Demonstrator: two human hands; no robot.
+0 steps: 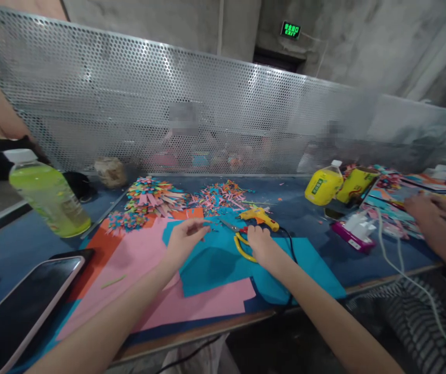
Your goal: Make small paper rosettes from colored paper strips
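Observation:
My right hand [261,243] is wrapped around the scissors [242,250], which have yellow handles and blades pointing left toward my other hand. The fingers of my left hand [187,239] are pinched together on what looks like a thin blue paper strip [212,222], just left of the blade tips. Beneath both hands lie blue paper sheets [207,267]. Pink paper [145,254] and orange paper [102,241] spread out to the left. Beyond the scissors rests a yellow glue gun [260,216]. Small cut scraps [223,196] are heaped behind my hands.
Fringed paper bundles [153,196] sit at the back left. A green drink bottle [47,195] and a phone [31,306] are on the left. To the right stand a yellow bottle [324,184], a tissue pack [353,234] and another person's hands [429,208]. A perforated metal screen [129,104] closes the back.

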